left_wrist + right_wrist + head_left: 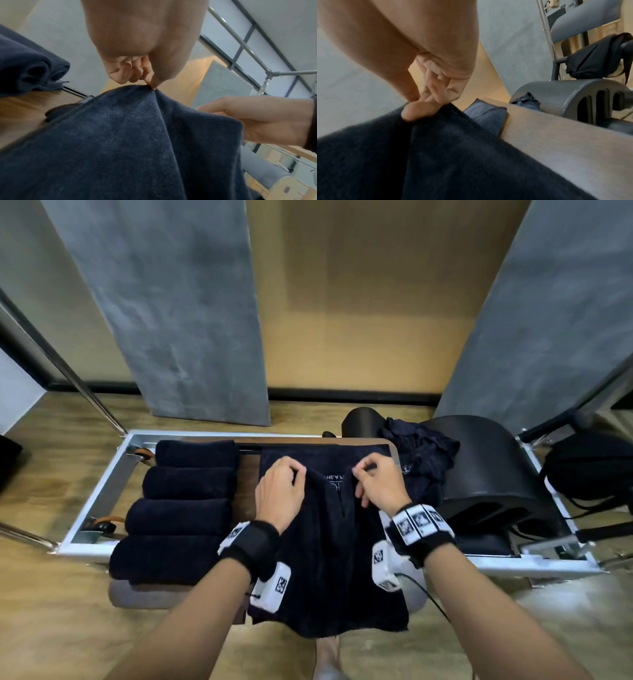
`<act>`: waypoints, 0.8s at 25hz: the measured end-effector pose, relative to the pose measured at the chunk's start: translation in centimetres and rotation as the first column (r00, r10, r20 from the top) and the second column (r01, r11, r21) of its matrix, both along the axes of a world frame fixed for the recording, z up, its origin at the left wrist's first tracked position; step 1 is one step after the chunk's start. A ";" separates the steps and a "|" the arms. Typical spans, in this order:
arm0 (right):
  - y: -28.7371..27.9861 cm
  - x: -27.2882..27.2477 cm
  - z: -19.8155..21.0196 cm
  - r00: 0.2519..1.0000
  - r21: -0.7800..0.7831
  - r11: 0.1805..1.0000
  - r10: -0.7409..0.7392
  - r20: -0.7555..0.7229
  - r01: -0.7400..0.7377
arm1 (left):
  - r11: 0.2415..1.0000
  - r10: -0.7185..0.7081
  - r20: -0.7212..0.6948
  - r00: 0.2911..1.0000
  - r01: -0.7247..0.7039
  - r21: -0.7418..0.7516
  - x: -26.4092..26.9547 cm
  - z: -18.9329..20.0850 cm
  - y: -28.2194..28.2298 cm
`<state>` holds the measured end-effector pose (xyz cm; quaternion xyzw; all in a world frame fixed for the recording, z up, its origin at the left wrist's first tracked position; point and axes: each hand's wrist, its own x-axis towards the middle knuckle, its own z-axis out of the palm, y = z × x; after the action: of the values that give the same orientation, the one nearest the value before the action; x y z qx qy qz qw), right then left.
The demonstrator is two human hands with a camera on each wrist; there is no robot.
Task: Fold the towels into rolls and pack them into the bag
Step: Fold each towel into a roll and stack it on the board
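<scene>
Towel (325, 559) lies spread on bench top (245, 501), near edge hanging over the front; left hand (279, 491) and right hand (378, 484) each pinch its far edge; four rolled towels (181, 508) just left; crumpled towels (423, 460) right, logo blurred.

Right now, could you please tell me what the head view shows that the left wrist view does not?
Only the head view shows four rolled towels stacked left, the loose towel pile and the black bag. Only the left wrist view shows the left hand's fingertips pinching the cloth from below. Both show the dark towel and the right hand.
</scene>
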<state>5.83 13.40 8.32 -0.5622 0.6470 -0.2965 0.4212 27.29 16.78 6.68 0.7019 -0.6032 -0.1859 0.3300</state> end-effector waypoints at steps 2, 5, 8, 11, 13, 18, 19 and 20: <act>-1.6 0.5 -0.1 0.997 0.037 0.999 -0.028 0.069 0.026 | 1.000 0.000 -0.070 0.998 0.001 0.025 -0.3 -0.4 -1.4; -0.5 -1.3 -2.0 0.991 0.093 0.992 -0.098 0.089 0.090 | 0.996 0.035 -0.051 0.998 -0.030 0.081 1.0 -2.6 0.4; 3.7 -4.5 -4.7 0.990 0.177 0.978 -0.092 -0.104 0.109 | 0.965 0.082 0.072 0.994 -0.098 0.242 2.9 -5.7 4.5; 7.4 -5.4 -6.7 0.990 0.325 0.943 -0.025 -0.141 0.070 | 0.919 0.032 0.127 0.991 -0.079 0.385 3.0 -7.2 7.5; 8.4 -5.1 -7.2 0.995 0.369 0.928 -0.015 -0.100 0.051 | 0.920 0.050 0.085 0.995 -0.079 0.383 2.8 -7.2 8.1; 8.0 -5.3 -5.4 0.913 0.295 0.911 -0.353 0.204 0.287 | 0.945 0.281 -0.386 0.879 -0.182 0.273 3.3 -5.8 7.6; 8.0 -5.4 -4.9 0.866 0.261 0.903 -0.409 0.287 0.340 | 0.944 0.309 -0.475 0.824 -0.207 0.255 3.4 -5.4 7.6; 8.1 -5.5 -4.6 0.832 0.223 0.900 -0.432 0.349 0.374 | 0.950 0.302 -0.535 0.789 -0.206 0.233 3.6 -5.3 7.7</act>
<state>0.31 21.54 3.74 -0.3102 0.6740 -0.4365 0.5089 30.89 24.45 1.41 0.7145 -0.3610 -0.3871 0.4575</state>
